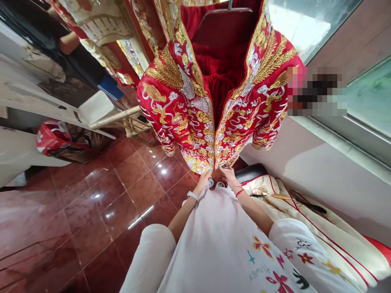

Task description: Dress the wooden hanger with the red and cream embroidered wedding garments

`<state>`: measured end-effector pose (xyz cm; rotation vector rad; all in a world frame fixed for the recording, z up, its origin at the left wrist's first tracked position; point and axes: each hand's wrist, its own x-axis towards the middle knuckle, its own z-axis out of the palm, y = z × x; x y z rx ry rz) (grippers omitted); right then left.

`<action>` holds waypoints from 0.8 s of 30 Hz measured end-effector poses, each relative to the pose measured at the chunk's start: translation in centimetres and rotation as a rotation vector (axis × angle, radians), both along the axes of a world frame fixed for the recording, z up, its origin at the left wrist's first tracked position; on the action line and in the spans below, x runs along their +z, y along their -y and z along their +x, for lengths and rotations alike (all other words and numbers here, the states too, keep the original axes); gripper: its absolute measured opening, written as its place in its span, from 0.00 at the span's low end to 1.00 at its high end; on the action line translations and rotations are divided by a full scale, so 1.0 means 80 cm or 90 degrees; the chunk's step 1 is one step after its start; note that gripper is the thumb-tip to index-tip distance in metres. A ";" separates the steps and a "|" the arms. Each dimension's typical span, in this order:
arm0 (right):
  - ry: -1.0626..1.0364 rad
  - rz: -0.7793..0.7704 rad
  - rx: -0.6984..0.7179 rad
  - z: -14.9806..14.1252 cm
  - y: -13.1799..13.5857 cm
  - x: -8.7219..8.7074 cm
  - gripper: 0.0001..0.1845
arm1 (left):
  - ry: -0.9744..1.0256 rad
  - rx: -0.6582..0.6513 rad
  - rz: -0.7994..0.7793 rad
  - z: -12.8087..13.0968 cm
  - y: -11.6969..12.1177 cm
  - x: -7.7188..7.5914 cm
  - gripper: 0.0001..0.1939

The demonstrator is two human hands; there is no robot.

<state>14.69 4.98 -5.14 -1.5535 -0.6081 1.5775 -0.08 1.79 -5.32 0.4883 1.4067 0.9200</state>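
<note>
A red jacket [189, 122] with dense gold and silver embroidery hangs in front of me on a hanger [227, 20]. Its two front edges meet low down and part into a wide V above, where a dark red inside shows. My left hand [206, 178], with a pale band at the wrist, pinches the lower hem just left of the opening. On the other side of the opening, my right hand [227, 174], a red string round its wrist, pinches the hem too. The hands are close together but apart.
More gold-embroidered garments [106, 24] hang at the upper left, near a person in dark clothes [42, 36]. A bamboo stool or frame [131, 122] stands behind the jacket. Cream cloth with red piping [305, 228] lies at right below the wall. Glossy red tiles [137, 171] cover the floor.
</note>
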 end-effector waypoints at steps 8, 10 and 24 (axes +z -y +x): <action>0.205 0.069 0.212 -0.017 -0.003 -0.001 0.18 | 0.005 -0.027 0.047 -0.002 -0.007 -0.012 0.18; 0.241 0.078 0.250 -0.020 -0.010 0.003 0.20 | 0.004 -0.039 0.058 -0.004 -0.008 -0.014 0.17; 0.104 -0.036 0.465 -0.007 -0.037 0.046 0.17 | -0.120 -0.234 0.014 -0.015 -0.011 -0.027 0.26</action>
